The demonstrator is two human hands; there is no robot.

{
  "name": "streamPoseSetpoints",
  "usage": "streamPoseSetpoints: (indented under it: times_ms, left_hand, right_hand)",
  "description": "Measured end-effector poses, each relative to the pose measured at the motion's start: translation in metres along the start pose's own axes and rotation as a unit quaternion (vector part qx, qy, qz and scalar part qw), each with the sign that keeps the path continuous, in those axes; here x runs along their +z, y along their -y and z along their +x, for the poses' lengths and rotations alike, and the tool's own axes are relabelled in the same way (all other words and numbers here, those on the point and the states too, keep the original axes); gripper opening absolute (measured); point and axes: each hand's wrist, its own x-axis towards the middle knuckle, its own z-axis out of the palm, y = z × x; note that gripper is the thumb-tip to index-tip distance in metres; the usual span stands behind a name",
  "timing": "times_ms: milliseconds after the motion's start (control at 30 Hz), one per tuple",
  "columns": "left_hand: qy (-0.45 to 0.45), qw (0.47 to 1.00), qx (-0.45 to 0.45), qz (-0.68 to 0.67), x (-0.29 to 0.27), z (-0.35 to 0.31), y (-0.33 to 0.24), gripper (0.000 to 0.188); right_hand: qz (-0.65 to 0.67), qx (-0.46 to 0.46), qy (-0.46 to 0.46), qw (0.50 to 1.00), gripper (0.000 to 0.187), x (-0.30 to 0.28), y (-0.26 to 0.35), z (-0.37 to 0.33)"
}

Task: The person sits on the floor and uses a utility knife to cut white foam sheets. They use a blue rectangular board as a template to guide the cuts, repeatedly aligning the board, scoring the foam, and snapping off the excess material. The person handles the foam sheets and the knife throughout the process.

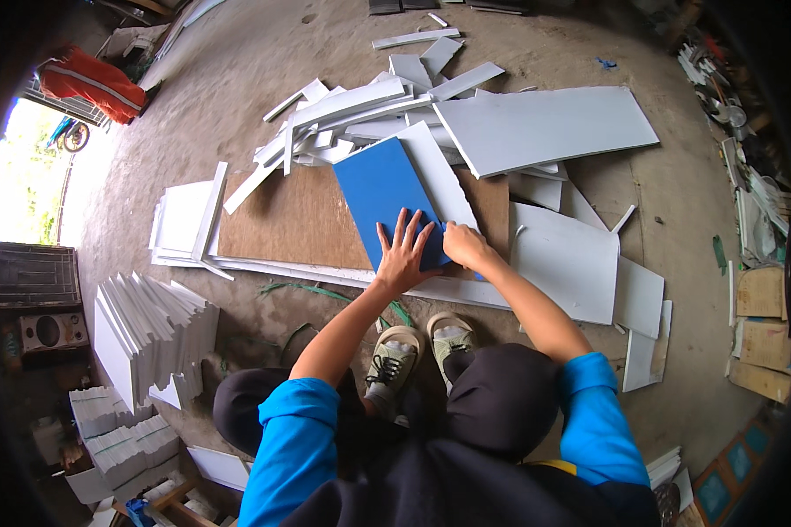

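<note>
A flat blue rectangular panel [380, 186] lies at a slant over a white foam-like sheet [442, 178], whose right edge looks ragged. Both rest on a brown wooden board [283, 213] on the floor. My left hand [402, 261] presses flat on the panel's near end, fingers spread. Just right of it, my right hand [467, 245] is closed at the panel's right edge, over the white sheet. Whatever its fingers grip is hidden; a bit of blue shows beside them.
White offcuts [351, 105] are heaped beyond the board, and a large white sheet [549, 127] lies at the right. Stacked white pieces [154, 329] stand at the left. Green strips [303, 288] lie near my shoes [394, 356]. Cardboard boxes [762, 329] line the right side.
</note>
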Motion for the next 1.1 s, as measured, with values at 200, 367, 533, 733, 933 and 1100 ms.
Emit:
streamPoseSetpoints:
  times_ms: [200,367,533,733,933,1100]
  left_hand:
    - [-0.004,0.999,-0.034,-0.004,0.0,0.014,0.0,0.088]
    - [-0.013,0.999,-0.039,-0.006,0.002,0.011,0.002,0.086]
    - [-0.013,0.999,-0.038,0.0,-0.001,0.016,-0.001,0.088]
    - [-0.015,0.999,-0.035,0.016,0.002,0.013,0.0,0.087]
    - [-0.034,0.999,-0.032,0.014,0.004,0.011,0.005,0.085]
    - [0.003,0.998,-0.055,-0.033,-0.011,0.023,0.006,0.08]
  right_hand:
    - [-0.011,0.011,-0.026,1.0,0.023,0.002,0.001,0.012]
    - [0.006,-0.007,-0.017,1.0,0.02,0.007,-0.004,-0.007]
    - [-0.026,-0.019,-0.04,0.999,0.018,0.029,-0.032,-0.043]
    - [-0.033,-0.019,-0.068,0.997,0.019,0.036,-0.032,-0.059]
    - [-0.077,0.007,-0.058,0.995,0.022,0.044,-0.032,-0.066]
    - [-0.04,0.011,-0.024,0.999,0.023,0.011,-0.032,-0.064]
